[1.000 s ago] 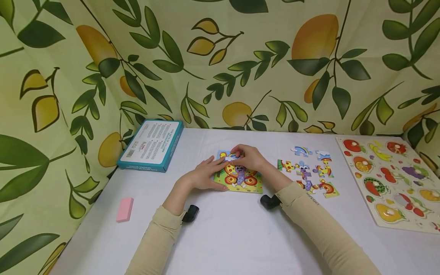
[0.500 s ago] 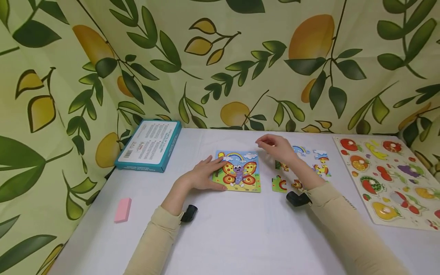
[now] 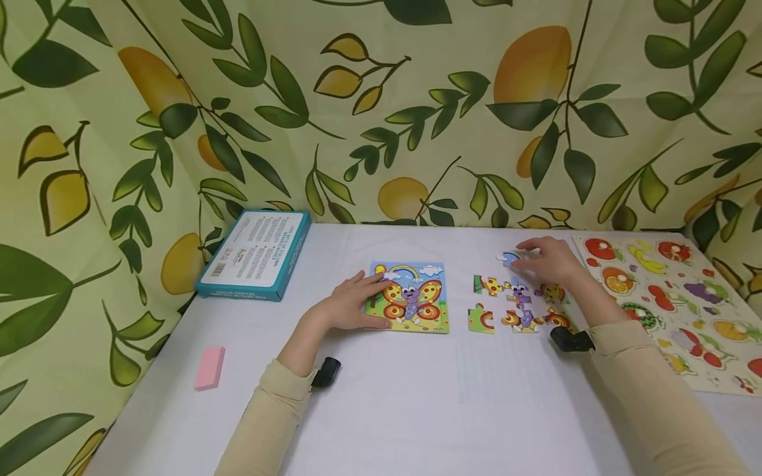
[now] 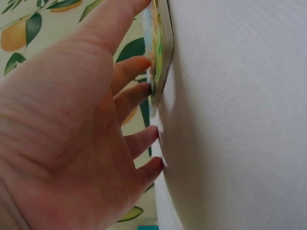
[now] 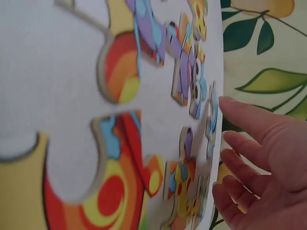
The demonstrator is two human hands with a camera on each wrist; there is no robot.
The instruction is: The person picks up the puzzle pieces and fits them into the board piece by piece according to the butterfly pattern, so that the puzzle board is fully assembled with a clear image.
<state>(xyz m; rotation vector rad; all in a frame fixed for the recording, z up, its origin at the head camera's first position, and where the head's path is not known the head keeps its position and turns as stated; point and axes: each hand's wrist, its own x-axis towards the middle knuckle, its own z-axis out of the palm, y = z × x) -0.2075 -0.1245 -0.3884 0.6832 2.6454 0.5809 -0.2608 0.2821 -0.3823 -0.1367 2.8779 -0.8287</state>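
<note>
At far left, a teal-and-white box (image 3: pixel 253 254) and a pink block (image 3: pixel 210 368) lie near the table's side edge, unmoved. Right of them, the left hand (image 3: pixel 351 301) stays where it was, fingers spread wide; two fingertips rest on the left part of the butterfly puzzle board (image 3: pixel 411 297), and two reach the white table (image 3: pixel 393 403) past its edge. A bare strip separates the board from loose jigsaw pieces (image 3: pixel 478 320) on its right, and a broad stretch of tabletop spreads in front. The right hand (image 3: pixel 550 264), half a second ago above that strip, is now at the rainbow piece (image 3: pixel 508 257) near the back. This grip is narrow, but whether it pinches the piece I cannot tell. The right forearm now overlaps the left side of the fruit puzzle board (image 3: pixel 708 380), which fills the table's right end.
</note>
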